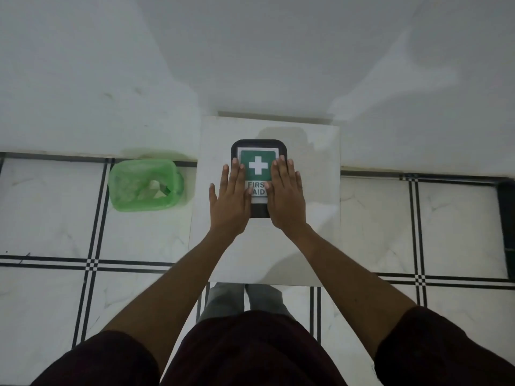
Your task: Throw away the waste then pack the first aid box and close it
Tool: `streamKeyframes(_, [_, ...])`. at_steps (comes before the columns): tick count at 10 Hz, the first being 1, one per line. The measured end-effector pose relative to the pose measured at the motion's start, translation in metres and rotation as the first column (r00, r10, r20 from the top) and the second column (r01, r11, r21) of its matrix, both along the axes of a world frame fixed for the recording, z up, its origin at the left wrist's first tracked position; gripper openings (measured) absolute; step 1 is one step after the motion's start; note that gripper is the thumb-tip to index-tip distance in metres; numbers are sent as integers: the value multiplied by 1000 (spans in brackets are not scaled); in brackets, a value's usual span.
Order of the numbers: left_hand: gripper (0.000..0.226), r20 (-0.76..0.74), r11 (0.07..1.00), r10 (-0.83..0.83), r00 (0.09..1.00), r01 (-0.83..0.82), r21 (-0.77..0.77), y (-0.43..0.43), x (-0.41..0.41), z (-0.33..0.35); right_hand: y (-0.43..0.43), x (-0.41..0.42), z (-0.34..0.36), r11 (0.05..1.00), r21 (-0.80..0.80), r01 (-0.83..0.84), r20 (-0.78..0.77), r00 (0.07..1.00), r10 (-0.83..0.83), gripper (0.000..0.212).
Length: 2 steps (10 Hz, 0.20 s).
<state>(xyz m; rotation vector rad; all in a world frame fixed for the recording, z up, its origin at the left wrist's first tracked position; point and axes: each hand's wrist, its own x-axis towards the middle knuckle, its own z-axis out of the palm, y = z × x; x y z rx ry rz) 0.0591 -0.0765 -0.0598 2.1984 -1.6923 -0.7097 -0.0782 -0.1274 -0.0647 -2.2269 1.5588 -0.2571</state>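
first aid box (257, 160) lengthwise, top away

This looks like a room in a home or similar plain indoor space, dimly lit. The floor (457, 227) across the middle and lower frame is white marble-look tile with black inlaid border lines. A bare white wall (250, 51) fills the upper frame. A small white table (306, 232) stands at centre, and a bin with a green liner (145, 185) sits at centre left.
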Motion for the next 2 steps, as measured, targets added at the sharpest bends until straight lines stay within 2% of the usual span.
streamKeyframes(1, [54,-5,1000,-2,1000,2,-10,3,2,3,0,0,4,1000,-4,-26,-41,999,26,60])
streamKeyframes(2, [52,-45,995,30,999,-34,-90,-13,12,28,-11,2,24,998,-65,-19,-18,1000,18,57])
